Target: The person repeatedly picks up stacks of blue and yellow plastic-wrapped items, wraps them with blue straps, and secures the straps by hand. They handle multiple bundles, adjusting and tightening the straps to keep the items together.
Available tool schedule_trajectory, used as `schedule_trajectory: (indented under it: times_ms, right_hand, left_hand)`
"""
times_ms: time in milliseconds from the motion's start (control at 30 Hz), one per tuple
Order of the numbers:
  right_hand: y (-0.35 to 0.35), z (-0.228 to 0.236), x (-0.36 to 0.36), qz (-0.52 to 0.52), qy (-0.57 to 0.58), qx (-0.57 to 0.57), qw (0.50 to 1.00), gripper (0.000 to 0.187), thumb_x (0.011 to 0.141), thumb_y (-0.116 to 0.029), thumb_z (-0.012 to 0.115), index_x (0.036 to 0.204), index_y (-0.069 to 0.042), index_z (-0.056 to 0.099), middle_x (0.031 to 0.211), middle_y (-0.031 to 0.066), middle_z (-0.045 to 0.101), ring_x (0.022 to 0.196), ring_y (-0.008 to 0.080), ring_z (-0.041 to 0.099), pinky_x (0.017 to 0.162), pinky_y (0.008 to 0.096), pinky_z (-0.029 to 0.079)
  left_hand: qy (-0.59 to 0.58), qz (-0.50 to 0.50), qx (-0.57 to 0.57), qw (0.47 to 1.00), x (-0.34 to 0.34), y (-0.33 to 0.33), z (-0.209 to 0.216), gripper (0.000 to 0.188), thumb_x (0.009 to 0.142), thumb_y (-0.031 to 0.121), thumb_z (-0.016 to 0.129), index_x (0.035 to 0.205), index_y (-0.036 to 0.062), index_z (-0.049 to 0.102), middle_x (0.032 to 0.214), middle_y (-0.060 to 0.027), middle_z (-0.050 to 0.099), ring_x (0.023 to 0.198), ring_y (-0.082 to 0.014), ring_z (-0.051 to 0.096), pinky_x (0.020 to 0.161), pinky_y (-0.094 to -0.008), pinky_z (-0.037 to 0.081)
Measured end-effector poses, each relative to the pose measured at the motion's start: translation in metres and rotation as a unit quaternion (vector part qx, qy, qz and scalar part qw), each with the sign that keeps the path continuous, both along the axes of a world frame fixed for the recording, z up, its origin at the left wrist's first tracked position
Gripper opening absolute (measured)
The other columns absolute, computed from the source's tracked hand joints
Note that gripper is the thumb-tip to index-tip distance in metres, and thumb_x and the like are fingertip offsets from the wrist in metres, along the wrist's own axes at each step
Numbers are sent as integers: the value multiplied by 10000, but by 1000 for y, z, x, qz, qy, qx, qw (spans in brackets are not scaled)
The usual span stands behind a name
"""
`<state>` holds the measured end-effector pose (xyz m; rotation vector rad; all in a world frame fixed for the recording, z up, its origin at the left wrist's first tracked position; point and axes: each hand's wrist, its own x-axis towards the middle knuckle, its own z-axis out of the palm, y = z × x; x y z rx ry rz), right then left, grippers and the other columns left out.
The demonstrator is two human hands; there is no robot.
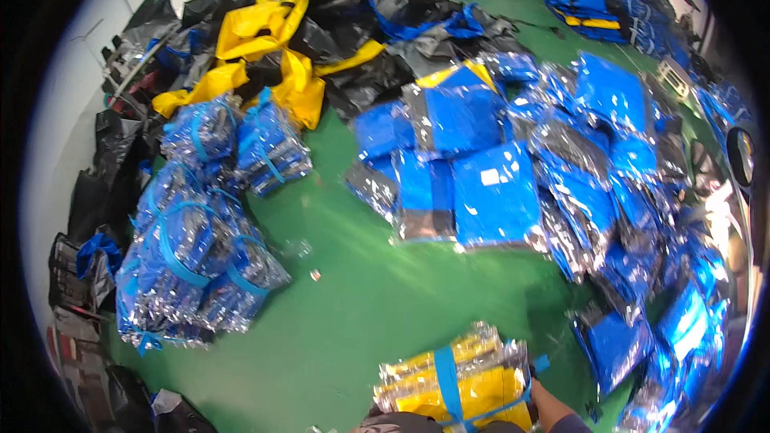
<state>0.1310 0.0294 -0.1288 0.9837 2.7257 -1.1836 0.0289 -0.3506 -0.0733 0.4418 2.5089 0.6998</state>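
Green floor (345,329) covers your work area, with a white wall (76,112) along its left side. On the right you have a large, loose heap of blue packets (497,196), in clear, shiny wrapping. At the back lie crumpled black and yellow sheets (265,28). To your left stand blue bundles (188,252) bound with light-blue bands. Your yellow bundle (480,391), packed in clear film, is directly before you at the lower edge, right of centre; a blue strap (447,381) runs across it. Your right hand (549,406) is against the bundle's right side, fingers hidden, so whether it grips cannot be told. Your left hand is out of sight, its state undetermined. One small scrap (315,275) lies on the floor.
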Motion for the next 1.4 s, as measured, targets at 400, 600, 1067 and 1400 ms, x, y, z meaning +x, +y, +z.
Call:
schedule_trajectory:
  times_ms: [400, 600, 1067, 1400]
  right_hand:
    - [-8, 97, -15, -142, 353, -513, 770, 285, 834, -287, 576, 1042, -93, 570, 950, 80, 603, 852, 205, 596, 789, 345, 484]
    - [-35, 62, -33, -168, 356, -521, 758, 260, 843, -262, 564, 1040, -92, 554, 923, 68, 597, 831, 183, 594, 780, 334, 493]
    - [-13, 166, -7, 3, 201, -390, 899, 277, 747, -241, 599, 943, -67, 507, 839, 83, 591, 767, 195, 581, 707, 323, 493]
    - [-19, 140, 94, 221, -31, -126, 967, 737, 616, -410, 748, 1212, -75, 471, 719, 79, 578, 640, 333, 608, 588, 406, 487]
  left_hand:
    - [260, -200, -5, 945, -94, -19, -11, 310, 826, 223, 531, 1081, 45, 542, 945, -134, 604, 851, -300, 587, 757, -405, 473]
    - [297, -233, 1, 926, -110, -2, -13, 304, 818, 221, 541, 1069, 47, 547, 926, -136, 606, 836, -308, 589, 738, -412, 476]
    - [294, -377, -14, 878, -109, -54, 24, 291, 800, 216, 565, 1040, 52, 558, 881, -139, 612, 799, -326, 593, 694, -428, 482]
    - [33, -582, -65, 810, -62, -57, 82, 204, 893, 243, 484, 759, 128, 586, 557, -88, 527, 475, -259, 552, 407, -390, 415]
